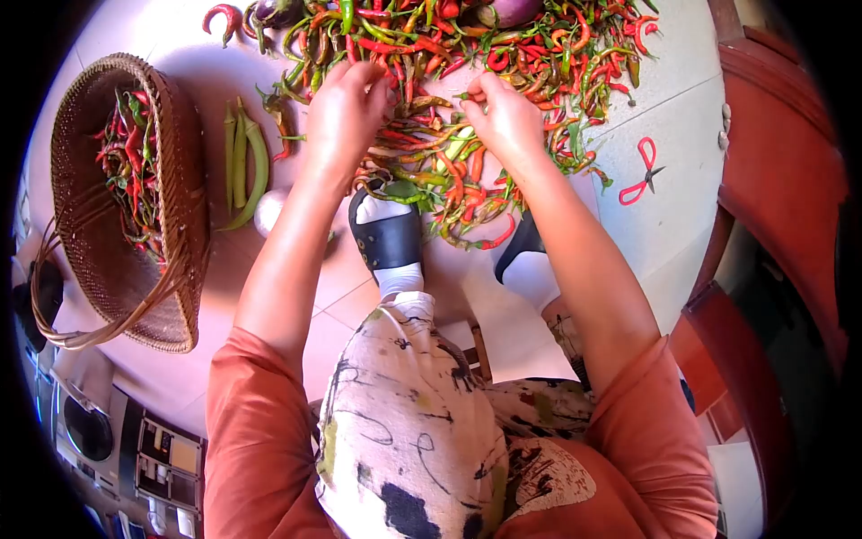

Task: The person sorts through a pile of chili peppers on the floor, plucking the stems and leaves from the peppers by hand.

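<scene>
A wide heap of red and green chili peppers (431, 135) is spread on the floor in front of me. Over its left part is my left hand (346, 108), fingers curled together; whatever they grip is hidden. My right hand (505, 115) is a short way to the right, thumb and fingertips pinched on a small greenish chili pepper (461, 96). Loose peppers lie beneath and between both hands. A purple eggplant (510, 11) lies at the heap's far side, and a darker eggplant (277, 11) sits at its far left.
At left stands a woven basket (85, 225) with a handle, partly filled with chili peppers. Several long green vegetables (255, 166) and a pale round item (269, 212) lie beside it. Red-handled scissors (643, 171) rest at right, near reddish wooden furniture (777, 153). My sandals (386, 234) touch the heap's near edge.
</scene>
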Motion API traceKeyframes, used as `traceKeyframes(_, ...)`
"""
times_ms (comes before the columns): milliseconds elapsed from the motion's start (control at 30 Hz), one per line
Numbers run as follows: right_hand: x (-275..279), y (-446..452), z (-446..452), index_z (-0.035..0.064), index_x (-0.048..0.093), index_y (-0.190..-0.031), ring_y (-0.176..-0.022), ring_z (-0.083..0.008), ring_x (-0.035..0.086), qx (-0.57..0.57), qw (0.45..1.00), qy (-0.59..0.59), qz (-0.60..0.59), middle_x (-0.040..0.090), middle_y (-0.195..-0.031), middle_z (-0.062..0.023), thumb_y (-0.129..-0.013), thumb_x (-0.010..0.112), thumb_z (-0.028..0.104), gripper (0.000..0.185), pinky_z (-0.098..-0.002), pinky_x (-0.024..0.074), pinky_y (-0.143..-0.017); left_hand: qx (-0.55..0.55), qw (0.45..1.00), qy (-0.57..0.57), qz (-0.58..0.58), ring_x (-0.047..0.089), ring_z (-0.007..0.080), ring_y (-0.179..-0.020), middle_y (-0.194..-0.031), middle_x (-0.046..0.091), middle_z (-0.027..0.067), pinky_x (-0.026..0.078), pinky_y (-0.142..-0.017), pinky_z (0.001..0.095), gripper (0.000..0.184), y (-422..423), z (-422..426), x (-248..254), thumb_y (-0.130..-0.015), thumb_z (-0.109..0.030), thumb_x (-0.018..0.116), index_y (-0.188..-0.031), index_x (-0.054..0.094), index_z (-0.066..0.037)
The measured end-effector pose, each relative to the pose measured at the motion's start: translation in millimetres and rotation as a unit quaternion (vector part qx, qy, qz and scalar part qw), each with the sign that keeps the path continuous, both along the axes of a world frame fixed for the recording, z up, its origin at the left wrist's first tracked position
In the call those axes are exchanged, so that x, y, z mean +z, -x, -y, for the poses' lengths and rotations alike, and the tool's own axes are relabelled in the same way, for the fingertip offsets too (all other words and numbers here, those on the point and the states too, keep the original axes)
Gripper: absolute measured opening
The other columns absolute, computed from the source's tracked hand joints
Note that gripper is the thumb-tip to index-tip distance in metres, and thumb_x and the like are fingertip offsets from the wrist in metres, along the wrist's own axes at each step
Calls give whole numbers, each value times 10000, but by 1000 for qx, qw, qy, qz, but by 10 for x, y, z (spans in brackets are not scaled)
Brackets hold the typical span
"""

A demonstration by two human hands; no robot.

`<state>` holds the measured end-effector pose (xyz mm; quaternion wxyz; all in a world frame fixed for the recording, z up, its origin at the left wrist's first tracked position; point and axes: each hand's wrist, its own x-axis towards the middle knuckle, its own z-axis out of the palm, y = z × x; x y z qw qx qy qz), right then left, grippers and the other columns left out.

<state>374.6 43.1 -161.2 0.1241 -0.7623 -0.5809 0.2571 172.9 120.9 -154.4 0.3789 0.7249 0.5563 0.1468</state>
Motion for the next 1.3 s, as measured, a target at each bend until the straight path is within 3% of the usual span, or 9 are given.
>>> traceKeyframes(67,53,4,-48,115,583,-946,-724,-255,628,-42,998,-20,-44,625,-867,-63,-778,640,193,194,-375,498,-638,-29,984,-174,-32,635,268,-752,-946,622,80,511,-635,366,162,-112,-72,-2,-822,-161,623,-975,658,-123)
traceKeyframes(400,-92,428,-511,190,608,-1072,-805,-323,619,-33,996,-77,-6,601,-958,-125,-783,613,244,295,-432,511,-700,-93,954,-233,-166,619,273,-762,-904,545,78,523,-611,388,166,-188,-224,-190,-795,-148,588,-954,546,-122)
traceKeyframes(500,-111,439,-467,210,607,-1107,-717,-231,607,-28,995,-94,29,590,-881,-49,-764,668,210,347,-357,508,-643,-113,938,-268,-188,629,231,-726,-840,533,76,536,-552,333,109,-156,-204,-150,-746,-126,573,-840,526,-94)
traceKeyframes(733,-21,288,-68,58,579,-1024,-779,-179,603,-75,980,-118,-141,561,-995,-87,-742,708,92,313,-334,518,-655,-126,967,-110,-192,631,299,-666,-899,578,83,522,-565,393,151,7,259,131,-812,-203,621,-893,603,-76)
traceKeyframes(833,229,269,-15,8,548,-1054,-736,-67,549,-276,801,-60,-528,602,-972,-33,-848,616,46,220,-261,494,-629,-54,991,-76,-92,625,311,-708,-914,576,95,523,-606,394,171,85,440,278,-807,-191,644,-938,622,-85)
traceKeyframes(900,252,174,75,34,561,-1035,-799,-81,573,-280,779,-25,-561,608,-849,-15,-876,585,69,164,-218,461,-684,-42,996,-61,-48,638,256,-797,-970,615,79,523,-682,360,224,92,442,293,-843,-184,635,-1034,627,-67)
traceKeyframes(967,290,172,143,43,577,-1012,-768,-77,568,-273,718,57,-638,621,-880,-18,-890,563,80,128,-215,452,-666,75,953,207,206,629,196,-893,-1028,636,75,510,-750,325,277,41,433,296,-907,-201,568,-1115,603,-20)
traceKeyframes(1100,254,271,132,26,597,-1003,-712,-80,565,-265,820,100,-498,623,-842,-9,-883,556,77,136,-207,440,-620,169,820,421,349,617,164,-909,-1035,636,89,506,-775,276,318,5,344,157,-950,-202,495,-1159,566,27)
traceKeyframes(1300,59,266,68,3,624,-966,-712,-92,588,-318,860,30,-397,639,-867,-53,-842,596,25,129,-238,485,-664,206,837,421,284,611,117,-777,-908,638,40,511,-683,247,208,196,510,-35,-942,-175,510,-1028,598,-8)
